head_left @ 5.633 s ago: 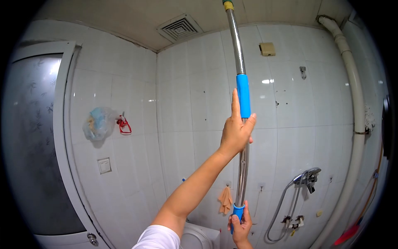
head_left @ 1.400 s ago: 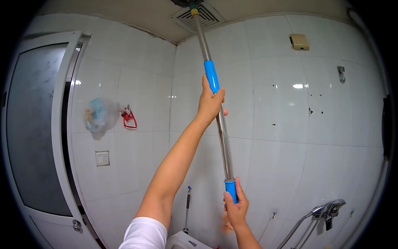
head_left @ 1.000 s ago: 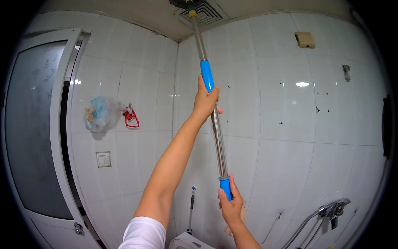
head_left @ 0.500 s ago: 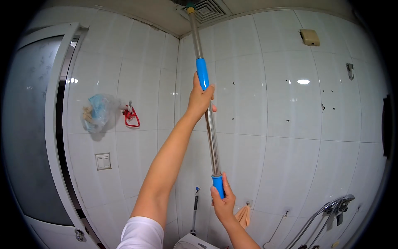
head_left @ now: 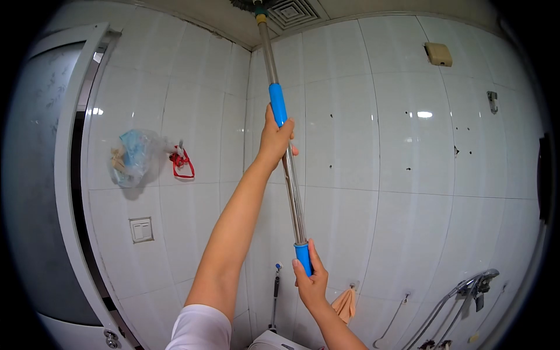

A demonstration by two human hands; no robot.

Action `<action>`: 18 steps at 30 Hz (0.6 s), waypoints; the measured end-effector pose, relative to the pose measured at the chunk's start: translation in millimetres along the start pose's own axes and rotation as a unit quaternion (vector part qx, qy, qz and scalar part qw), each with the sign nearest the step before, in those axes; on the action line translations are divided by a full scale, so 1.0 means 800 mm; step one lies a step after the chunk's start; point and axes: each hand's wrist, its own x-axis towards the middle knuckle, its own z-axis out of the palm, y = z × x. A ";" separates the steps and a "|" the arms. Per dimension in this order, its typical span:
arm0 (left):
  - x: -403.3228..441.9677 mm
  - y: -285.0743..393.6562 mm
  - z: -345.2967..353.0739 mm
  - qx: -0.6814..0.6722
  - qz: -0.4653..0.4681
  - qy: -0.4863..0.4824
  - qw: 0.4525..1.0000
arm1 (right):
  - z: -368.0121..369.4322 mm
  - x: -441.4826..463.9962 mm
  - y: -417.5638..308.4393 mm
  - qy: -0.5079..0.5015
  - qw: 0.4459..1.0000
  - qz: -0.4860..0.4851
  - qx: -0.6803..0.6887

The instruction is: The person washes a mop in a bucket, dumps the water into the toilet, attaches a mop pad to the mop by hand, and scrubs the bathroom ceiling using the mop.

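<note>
A long-handled brush with a steel pole (head_left: 294,201) and blue grips runs up to the ceiling. Its dark bristled head (head_left: 248,4) is partly cut off by the top edge, beside the square ceiling vent (head_left: 289,13); whether the bristles touch the ceiling I cannot tell. My left hand (head_left: 276,142) is wrapped round the pole at the lower end of the upper blue grip (head_left: 277,105). Lower down, my right hand (head_left: 311,280) closes on the bottom blue grip (head_left: 302,256).
A plastic bag (head_left: 137,157) and a red strap (head_left: 184,163) hang on the left wall above a light switch (head_left: 141,230). The frosted door (head_left: 46,175) stands at the left. A shower head (head_left: 481,280) and a peach cloth (head_left: 345,305) hang at lower right.
The pole and both hands have shifted slightly left, and more of the brush head shows at the top. Both hands keep their hold.
</note>
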 end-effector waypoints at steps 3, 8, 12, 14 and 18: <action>0.002 -0.003 0.002 -0.016 0.023 -0.001 1.000 | -0.001 -0.003 -0.011 0.001 1.000 0.007 0.004; -0.002 -0.002 0.010 -0.042 0.035 0.037 0.998 | -0.007 -0.004 -0.037 -0.001 0.998 0.065 0.014; -0.005 0.003 0.009 -0.057 0.011 0.038 0.998 | -0.017 -0.007 -0.042 0.012 0.999 0.050 -0.010; -0.009 0.004 0.009 -0.077 0.022 0.022 0.997 | -0.025 -0.010 -0.045 0.011 0.999 0.040 -0.031; -0.025 0.004 0.016 -0.083 0.015 0.022 0.996 | -0.030 -0.027 -0.044 0.019 0.997 0.078 -0.018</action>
